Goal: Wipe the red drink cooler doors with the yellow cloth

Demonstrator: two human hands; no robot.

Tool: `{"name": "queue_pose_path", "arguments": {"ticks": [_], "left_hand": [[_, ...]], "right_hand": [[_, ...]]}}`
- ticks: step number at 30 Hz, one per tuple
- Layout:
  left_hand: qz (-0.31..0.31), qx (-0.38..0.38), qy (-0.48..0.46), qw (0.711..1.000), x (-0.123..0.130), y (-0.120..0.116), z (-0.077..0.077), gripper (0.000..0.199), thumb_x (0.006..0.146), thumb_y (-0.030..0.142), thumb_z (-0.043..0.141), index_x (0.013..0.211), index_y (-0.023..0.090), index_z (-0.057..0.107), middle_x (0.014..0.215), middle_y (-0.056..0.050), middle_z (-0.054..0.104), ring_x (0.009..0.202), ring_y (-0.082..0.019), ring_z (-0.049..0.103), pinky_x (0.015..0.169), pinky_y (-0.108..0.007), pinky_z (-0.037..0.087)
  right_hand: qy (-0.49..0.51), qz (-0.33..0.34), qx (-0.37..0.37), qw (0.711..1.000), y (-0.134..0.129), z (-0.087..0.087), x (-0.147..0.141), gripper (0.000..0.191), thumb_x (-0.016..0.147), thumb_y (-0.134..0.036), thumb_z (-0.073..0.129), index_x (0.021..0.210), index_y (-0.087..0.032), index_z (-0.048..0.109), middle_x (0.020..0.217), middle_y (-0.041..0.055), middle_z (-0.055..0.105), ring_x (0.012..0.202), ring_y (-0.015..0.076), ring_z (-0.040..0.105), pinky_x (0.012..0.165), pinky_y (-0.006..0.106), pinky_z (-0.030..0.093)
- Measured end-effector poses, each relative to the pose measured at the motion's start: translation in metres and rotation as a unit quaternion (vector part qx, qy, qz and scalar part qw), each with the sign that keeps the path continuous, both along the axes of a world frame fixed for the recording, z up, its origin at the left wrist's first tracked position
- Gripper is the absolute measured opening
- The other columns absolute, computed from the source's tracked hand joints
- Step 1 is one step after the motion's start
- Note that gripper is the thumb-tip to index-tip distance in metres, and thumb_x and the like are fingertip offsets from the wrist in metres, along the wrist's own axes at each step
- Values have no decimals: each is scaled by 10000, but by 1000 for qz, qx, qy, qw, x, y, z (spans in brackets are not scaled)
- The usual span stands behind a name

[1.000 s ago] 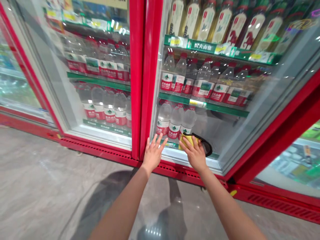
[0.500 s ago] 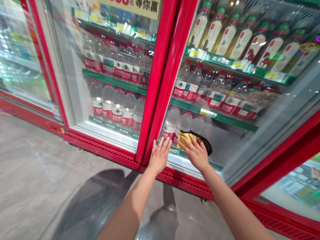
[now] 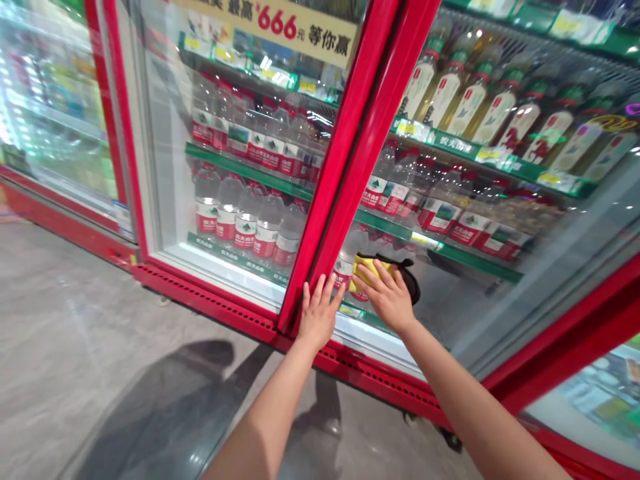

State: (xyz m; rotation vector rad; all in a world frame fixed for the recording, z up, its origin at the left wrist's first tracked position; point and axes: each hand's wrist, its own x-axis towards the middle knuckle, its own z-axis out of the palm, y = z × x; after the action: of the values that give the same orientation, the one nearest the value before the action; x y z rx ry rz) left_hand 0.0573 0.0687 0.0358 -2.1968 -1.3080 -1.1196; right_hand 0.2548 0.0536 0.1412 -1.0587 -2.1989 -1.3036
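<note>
My left hand (image 3: 319,312) rests with spread fingers on the lower red frame and glass of the right-hand cooler door (image 3: 373,107). To its right, my right hand (image 3: 389,297) presses a yellow and black cloth (image 3: 411,283) flat against the glass, its fingers spread over the yellow side. The cloth's black part sticks out beyond the fingers on the right. Behind the glass, water bottles with red and white labels (image 3: 435,208) stand on the shelves, partly hidden low down by my hands and the cloth.
Another glass door (image 3: 245,200) with a red frame is on the left, with bottles behind it. Tea bottles (image 3: 465,100) fill a higher shelf at the right. A red vented base (image 3: 210,299) runs above the grey floor (image 3: 60,347). A caster (image 3: 451,439) shows under the cooler.
The view has shifted, so the coolers appear farther right and the sign at the top shows more. My right hand and the cloth are slightly higher and farther left against the glass.
</note>
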Motion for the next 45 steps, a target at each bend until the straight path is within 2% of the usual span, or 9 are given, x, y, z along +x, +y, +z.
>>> {"name": "queue_pose_path", "arguments": {"ticks": [3,7,14,20,29,35,39,42,45], "left_hand": [[6,4,-6,1000,-9,2,1,755,864,119,568,1562,292,337,1690,-85,177,1570,-312,87,1246,-651,79],[6,4,-10,1000,-13,4,-4,607,867,132,569,1460,247,507,1686,-97,191,1568,-316,102,1252,-634,106],[-9,-3,23,1000,-20,1,-8,558,833,107,562,1382,198,584,1670,-97,248,1569,-312,102,1257,-624,150],[-12,15,28,999,-22,-2,-8,574,856,116,525,1429,157,523,1673,-109,229,1575,-277,56,1268,-591,151],[20,48,-10,999,-32,-6,-4,675,890,112,476,1548,93,329,1638,-155,315,1566,-257,140,1285,-529,140],[40,58,-29,997,-36,-8,3,649,892,148,496,1525,82,373,1632,-171,320,1561,-271,162,1282,-538,152],[54,50,-35,997,-35,-8,4,719,871,138,500,1559,78,301,1644,-173,289,1560,-284,162,1276,-559,156],[67,38,-38,996,-36,-7,5,775,866,145,495,1587,71,220,1656,-172,251,1559,-295,163,1274,-567,155],[88,23,-49,995,-38,-7,6,781,861,141,491,1585,52,213,1653,-185,249,1556,-307,174,1269,-584,147]], "right_hand": [[92,10,74,993,10,23,-8,413,951,-202,586,1326,-368,631,1435,-5,615,1473,237,360,1238,487,159],[182,26,107,977,39,31,-49,365,942,-175,584,1252,-342,682,1400,24,635,1471,254,345,1224,533,176],[-51,63,-48,996,28,12,-32,375,952,-251,621,1302,-384,645,1452,-33,602,1452,198,397,1241,417,166],[155,38,59,985,45,41,-55,326,977,-286,569,1289,-316,661,1374,20,655,1419,232,414,1243,457,156],[-44,72,-61,995,29,2,-40,328,971,-243,598,1272,-347,677,1382,-30,660,1374,201,463,1148,362,303],[59,83,67,993,15,37,-53,367,973,-222,582,1281,-403,662,1356,-30,672,1341,207,491,1142,390,295],[61,47,33,996,29,62,-82,469,984,-206,517,1410,-400,556,1533,-26,519,1483,244,338,1210,478,191],[60,22,-18,998,35,53,-90,539,962,-193,509,1475,-358,496,1588,-13,443,1533,289,233,1231,526,149],[46,20,-46,998,33,18,-88,556,961,-194,502,1494,-352,475,1591,-14,439,1533,306,228,1219,528,179]]}}
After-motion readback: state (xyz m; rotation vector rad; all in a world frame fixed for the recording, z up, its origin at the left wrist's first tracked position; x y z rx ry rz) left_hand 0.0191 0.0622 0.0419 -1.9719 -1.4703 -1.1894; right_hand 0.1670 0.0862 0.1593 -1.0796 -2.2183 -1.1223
